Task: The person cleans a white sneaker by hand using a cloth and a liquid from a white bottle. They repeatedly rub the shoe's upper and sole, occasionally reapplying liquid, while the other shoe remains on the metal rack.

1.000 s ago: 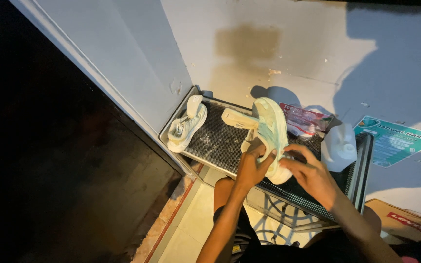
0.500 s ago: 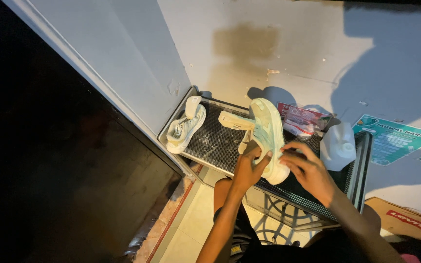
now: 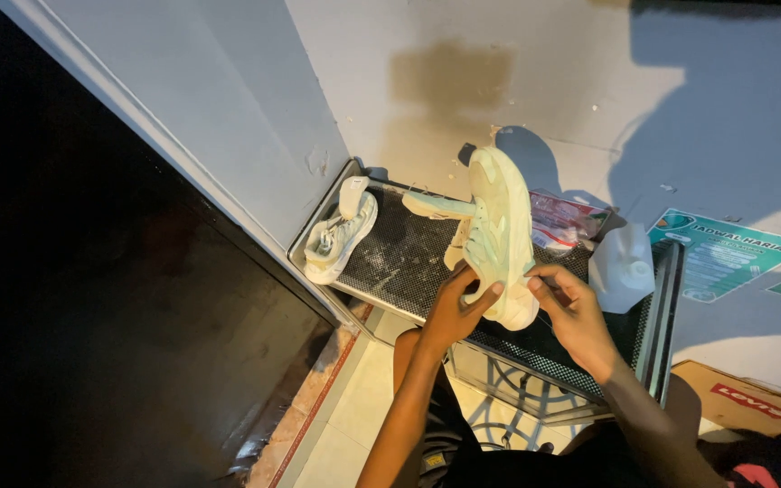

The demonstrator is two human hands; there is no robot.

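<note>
The left hand [image 3: 456, 310] is seen just below the centre of the frame, with the forearm raised steeply from the lower middle edge. The palm is turned away from the camera and the thumb is stretched out to the right, its tip pressed against what is held; the fingers are wrapped round the far side and are hidden. The right hand [image 3: 574, 312] is placed just right of it, at the same height, with the forearm brought in from the lower right corner. Its fingers [image 3: 549, 276] are bent and drawn together towards the thumb in a pinch. Both arms are bare
</note>
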